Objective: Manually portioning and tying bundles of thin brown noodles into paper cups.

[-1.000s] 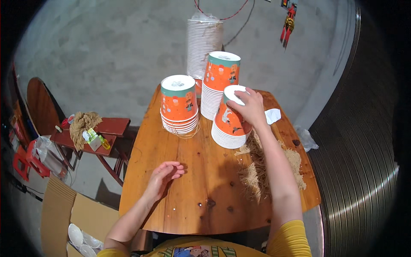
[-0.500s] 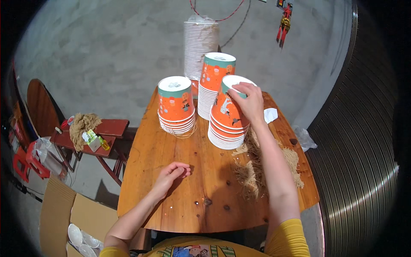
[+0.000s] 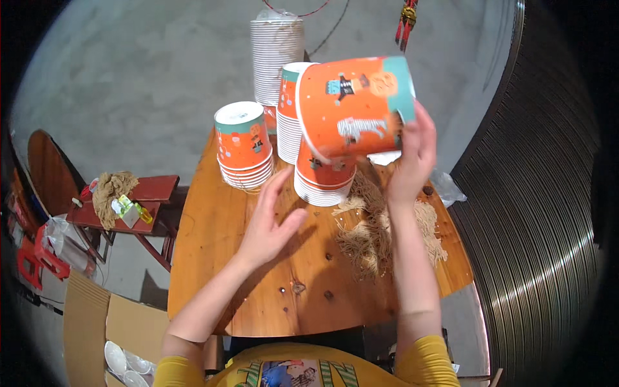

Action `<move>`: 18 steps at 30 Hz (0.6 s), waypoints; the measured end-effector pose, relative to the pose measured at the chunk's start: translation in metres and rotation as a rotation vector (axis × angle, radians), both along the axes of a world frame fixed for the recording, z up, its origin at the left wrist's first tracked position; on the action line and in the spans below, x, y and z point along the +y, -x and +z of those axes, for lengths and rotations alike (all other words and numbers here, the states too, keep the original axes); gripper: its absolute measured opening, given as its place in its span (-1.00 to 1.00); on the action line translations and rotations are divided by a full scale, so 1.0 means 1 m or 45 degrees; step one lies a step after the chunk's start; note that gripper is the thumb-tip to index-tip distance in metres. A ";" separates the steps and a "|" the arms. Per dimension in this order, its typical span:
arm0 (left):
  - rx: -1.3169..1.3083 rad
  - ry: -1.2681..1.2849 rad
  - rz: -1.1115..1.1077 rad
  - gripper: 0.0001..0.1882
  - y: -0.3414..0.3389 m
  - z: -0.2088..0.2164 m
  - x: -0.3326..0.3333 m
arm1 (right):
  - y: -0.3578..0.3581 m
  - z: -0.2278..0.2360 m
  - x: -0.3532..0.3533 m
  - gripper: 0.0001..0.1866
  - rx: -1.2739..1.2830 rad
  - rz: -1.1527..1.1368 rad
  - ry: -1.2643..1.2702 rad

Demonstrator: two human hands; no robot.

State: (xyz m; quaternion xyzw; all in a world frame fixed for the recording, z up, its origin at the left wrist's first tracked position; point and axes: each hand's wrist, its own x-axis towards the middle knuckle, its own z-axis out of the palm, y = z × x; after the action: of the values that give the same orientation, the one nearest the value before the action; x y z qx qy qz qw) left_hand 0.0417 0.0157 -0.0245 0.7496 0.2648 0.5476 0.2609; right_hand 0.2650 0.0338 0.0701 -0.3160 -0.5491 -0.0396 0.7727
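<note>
Lifted off its stack, an orange paper bucket with a green band and printed figures is tilted on its side in the air. My right hand grips it at the base end on the right. My left hand is raised over the table, fingers spread, holding nothing. Just beyond it stands the upside-down bucket stack, partly hidden behind the held bucket. Another inverted stack stands to the left, with thin strands around its foot. A third stack is farther back, partly covered by the held bucket.
A tall white-rimmed stack rises at the back of the wooden table. Tangled beige strings lie on the right. Left of the table are a red bench and an open cardboard box; a ribbed metal shutter stands right.
My right hand has lifted the top bucket off the front right stack and tipped it sideways. My left hand has risen and moved forward, and its curled fingers have spread.
</note>
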 end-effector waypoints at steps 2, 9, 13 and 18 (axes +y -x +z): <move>0.002 -0.132 0.033 -0.42 -0.011 0.008 -0.014 | 0.025 -0.019 -0.032 -0.48 0.410 0.466 0.102; -0.131 0.073 0.227 -0.71 -0.007 0.009 -0.049 | -0.026 -0.093 -0.048 -0.67 0.140 0.542 1.004; 0.432 0.042 0.334 -0.74 0.015 0.003 -0.051 | -0.089 -0.133 -0.050 -0.82 -0.625 -0.142 1.110; 0.799 -0.193 0.299 -0.62 0.019 0.000 -0.058 | -0.100 -0.150 -0.067 -0.91 -1.125 -0.258 1.037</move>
State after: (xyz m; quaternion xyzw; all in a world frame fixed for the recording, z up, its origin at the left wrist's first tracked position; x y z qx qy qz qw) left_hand 0.0229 -0.0421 -0.0249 0.8632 0.3752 0.3347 0.0454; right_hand 0.3645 -0.0337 -0.0797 -0.5906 -0.7560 -0.0272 0.2810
